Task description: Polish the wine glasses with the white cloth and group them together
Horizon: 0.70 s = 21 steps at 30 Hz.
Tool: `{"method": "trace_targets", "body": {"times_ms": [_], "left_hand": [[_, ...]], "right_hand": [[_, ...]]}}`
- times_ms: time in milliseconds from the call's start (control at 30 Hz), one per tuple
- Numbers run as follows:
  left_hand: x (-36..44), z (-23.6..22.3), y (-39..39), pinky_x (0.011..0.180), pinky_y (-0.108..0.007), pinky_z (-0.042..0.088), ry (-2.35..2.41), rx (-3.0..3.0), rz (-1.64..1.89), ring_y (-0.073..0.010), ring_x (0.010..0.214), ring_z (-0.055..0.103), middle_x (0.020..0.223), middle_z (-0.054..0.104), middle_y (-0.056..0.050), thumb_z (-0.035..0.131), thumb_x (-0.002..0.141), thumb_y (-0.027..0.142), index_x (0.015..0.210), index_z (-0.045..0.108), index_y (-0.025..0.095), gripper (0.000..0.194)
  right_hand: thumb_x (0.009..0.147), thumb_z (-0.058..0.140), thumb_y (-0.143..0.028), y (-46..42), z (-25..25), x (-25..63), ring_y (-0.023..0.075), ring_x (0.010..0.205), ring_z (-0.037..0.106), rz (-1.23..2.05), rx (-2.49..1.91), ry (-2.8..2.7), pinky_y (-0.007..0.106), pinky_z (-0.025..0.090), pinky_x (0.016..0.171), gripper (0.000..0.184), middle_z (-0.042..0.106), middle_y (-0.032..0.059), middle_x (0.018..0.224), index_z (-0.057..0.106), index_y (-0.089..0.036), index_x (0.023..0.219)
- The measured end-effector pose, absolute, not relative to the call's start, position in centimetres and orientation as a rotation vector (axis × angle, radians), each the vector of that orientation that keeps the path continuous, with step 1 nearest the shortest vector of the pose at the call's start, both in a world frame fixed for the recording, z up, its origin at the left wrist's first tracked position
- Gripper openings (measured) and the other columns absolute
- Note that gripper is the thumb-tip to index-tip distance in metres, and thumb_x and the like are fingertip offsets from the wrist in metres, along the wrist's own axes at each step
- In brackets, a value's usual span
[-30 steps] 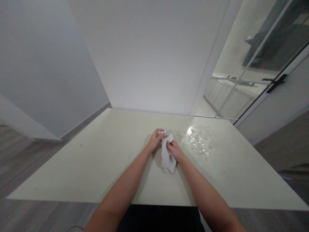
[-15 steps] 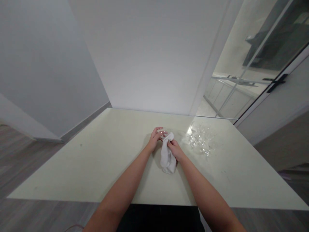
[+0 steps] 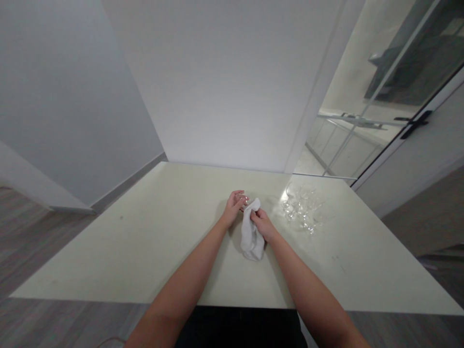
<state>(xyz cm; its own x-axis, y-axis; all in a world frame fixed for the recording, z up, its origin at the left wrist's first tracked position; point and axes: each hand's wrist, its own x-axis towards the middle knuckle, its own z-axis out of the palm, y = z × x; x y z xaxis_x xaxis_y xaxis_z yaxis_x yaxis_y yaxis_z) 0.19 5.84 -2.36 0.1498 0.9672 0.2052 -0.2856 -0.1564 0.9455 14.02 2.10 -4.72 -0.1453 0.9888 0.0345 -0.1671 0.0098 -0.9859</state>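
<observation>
My left hand is closed around a small clear, shiny piece of glassware; its shape is mostly hidden by the fingers and the cloth. A white cloth is pinched in my right hand, its top edge touching the glassware and its lower part hanging down toward the table. Both hands meet just above the middle of the pale table. To the right of my right hand lies a cluster of several clear glass pieces, their outlines hard to separate.
A white wall panel rises directly behind the table's far edge. At the right stands a glazed door with a black handle. Grey wood-look floor shows at the left.
The fingers of my left hand have curled slightly around the clear glassware. The cloth's top has shifted a little to the left; the glass cluster has not moved.
</observation>
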Motion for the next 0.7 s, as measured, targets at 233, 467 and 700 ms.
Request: {"method": "trace_targets", "body": {"times_ms": [233,467,700], "left_hand": [[0.5,-2.8,6.1,0.063,-0.022,0.044,0.828,1.265,1.379,-0.0107,0.069,0.055,0.083,0.059,0.0,0.072,0.069,0.041,0.108,0.051,0.019,0.049],[0.3,-2.5,6.0,0.064,-0.024,0.046,0.838,1.288,1.359,-0.0127,0.073,0.058,0.086,0.063,-0.003,0.07,0.072,0.043,0.108,0.052,0.018,0.047],[0.4,-1.8,5.6,0.066,-0.025,0.047,0.825,1.305,1.339,-0.0137,0.073,0.06,0.09,0.065,-0.005,0.069,0.072,0.045,0.11,0.053,0.018,0.05]], "right_hand": [[0.075,0.065,-0.046,2.2,-4.9,14.1,0.0152,0.072,0.058,1.358,-1.013,-1.22,0.026,0.045,0.066,0.038,0.068,0.0031,0.086,0.063,-0.017,0.099],[0.073,0.067,-0.043,2.2,-5.1,14.0,0.0153,0.072,0.059,1.372,-0.983,-1.188,0.026,0.045,0.065,0.039,0.068,0.0026,0.085,0.06,-0.018,0.102],[0.072,0.068,-0.04,2.0,-4.8,13.8,0.016,0.074,0.06,1.396,-0.958,-1.137,0.027,0.047,0.067,0.043,0.068,0.0035,0.091,0.055,-0.021,0.108]]}}
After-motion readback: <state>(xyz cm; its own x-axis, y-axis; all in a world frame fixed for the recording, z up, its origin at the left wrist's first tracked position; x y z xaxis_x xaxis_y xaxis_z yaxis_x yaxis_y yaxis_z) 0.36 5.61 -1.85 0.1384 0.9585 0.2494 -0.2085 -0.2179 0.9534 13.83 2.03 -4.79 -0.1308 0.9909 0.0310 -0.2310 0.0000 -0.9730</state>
